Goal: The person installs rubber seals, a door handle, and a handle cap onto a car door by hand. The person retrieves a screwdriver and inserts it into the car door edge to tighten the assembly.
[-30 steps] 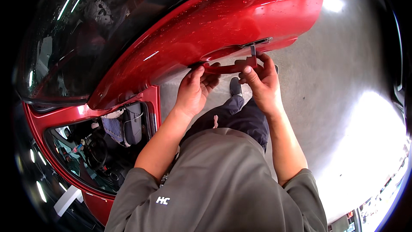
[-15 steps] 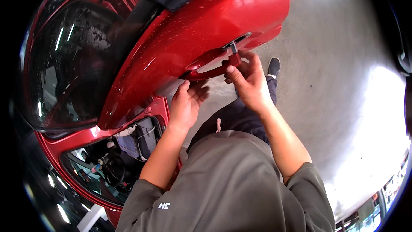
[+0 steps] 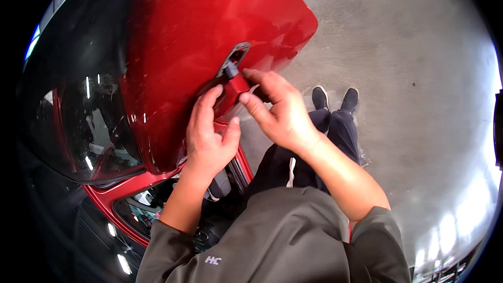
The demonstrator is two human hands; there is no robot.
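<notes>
A red car door handle [image 3: 236, 87] stands partly out from the red car door [image 3: 183, 26], with a grey piece [image 3: 230, 70] at its upper end. My right hand [image 3: 285, 112] pinches that end between thumb and fingers. Just above it, an oval opening [image 3: 240, 51] shows in the door skin. My left hand [image 3: 207, 144] is beside the handle's lower part, fingertips at the door side and thumb spread apart from them. Whether its fingertips press on the handle is hard to tell. The handle's far end is hidden behind the left hand.
Dark window glass [image 3: 78, 120] lies left of the door panel. Below it, a red-framed opening [image 3: 112, 194] shows the car's interior. Grey concrete floor [image 3: 408, 73] stretches to the right, and my dark shoes [image 3: 320, 97] stand on it.
The door fills the view from a different angle. The handle now points more steeply, and its oval opening shows more fully. My left hand has come up alongside the handle; my right keeps its grip.
</notes>
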